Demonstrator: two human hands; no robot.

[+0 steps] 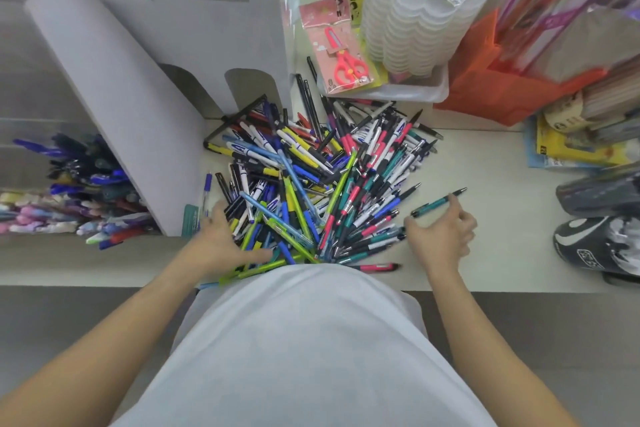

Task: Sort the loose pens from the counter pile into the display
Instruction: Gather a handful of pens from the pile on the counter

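A big pile of loose pens (311, 180) in many colours covers the middle of the cream counter (491, 163). My left hand (221, 239) lies with fingers spread on the pile's near-left edge. My right hand (446, 232) is at the pile's right edge and holds a teal and black pen (438, 202) between its fingers, tip pointing up and right. The white display stand (166, 55) rises at the left behind the pile. Clear bins (20, 149) beside it hold sorted pens.
A white tray (415, 90) with a stack of clear plastic containers and packaged pink scissors (341, 55) sits behind the pile. An orange bag (485, 87), yellow packets (568, 149) and dark pouches (599, 225) crowd the right side. One pink pen (377, 267) lies at the counter's front edge.
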